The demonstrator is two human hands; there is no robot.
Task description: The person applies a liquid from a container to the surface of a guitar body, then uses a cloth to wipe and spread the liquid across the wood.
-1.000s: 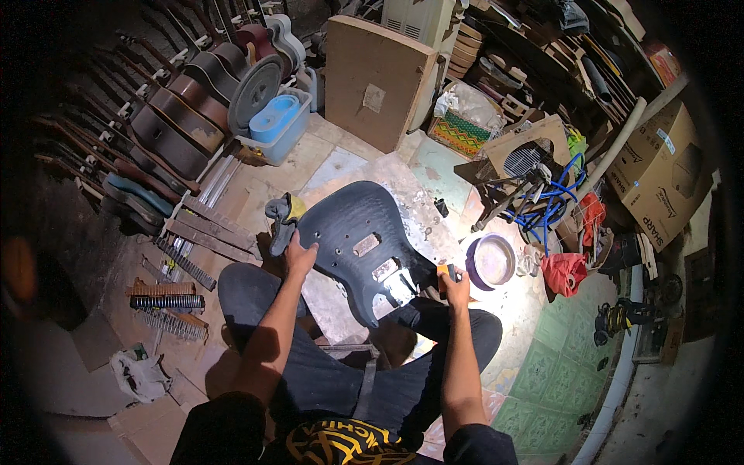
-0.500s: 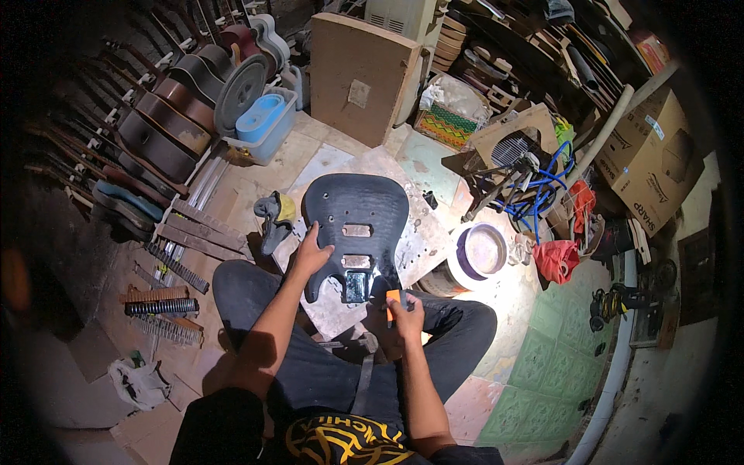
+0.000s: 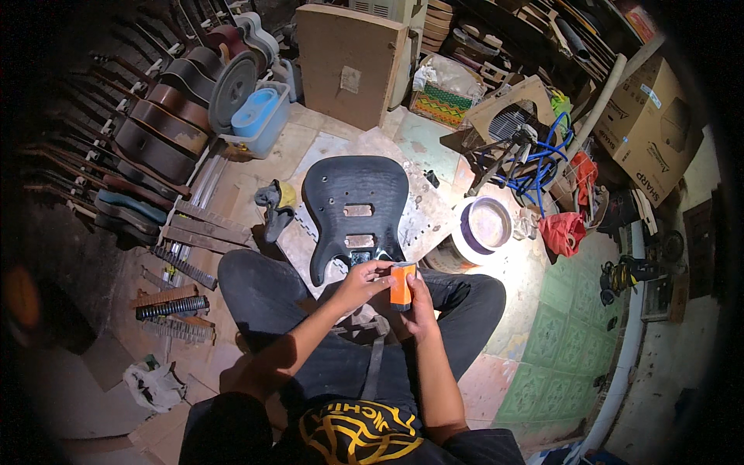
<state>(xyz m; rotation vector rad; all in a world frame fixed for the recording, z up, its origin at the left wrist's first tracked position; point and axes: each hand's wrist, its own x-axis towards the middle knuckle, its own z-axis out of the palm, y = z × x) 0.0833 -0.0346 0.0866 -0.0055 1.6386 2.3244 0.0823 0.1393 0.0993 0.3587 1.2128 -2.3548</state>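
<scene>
A dark electric guitar body (image 3: 333, 186) lies flat in front of my crossed legs, its cut-outs and small holes showing. My right hand (image 3: 423, 308) grips an orange sanding block (image 3: 402, 288) with dark grey faces at top and bottom, held up over the near end of the body. From the other side, my left hand (image 3: 363, 285) has its fingers closed at the block's upper left edge. The two hands hide part of the guitar body's near end. Beneath the body is a pale, stained board (image 3: 425, 221).
A grey and yellow cloth-like item (image 3: 274, 208) lies left of the body. To the right stands a round tub (image 3: 484, 225) in bright light. Several guitars (image 3: 159, 136) line the left wall. Blue hose (image 3: 542, 167) and a cardboard box (image 3: 647, 147) are farther right.
My left hand has let go of the guitar body and come over to the orange sanding block. The right hand has raised the block off the body's near edge and turned it.
</scene>
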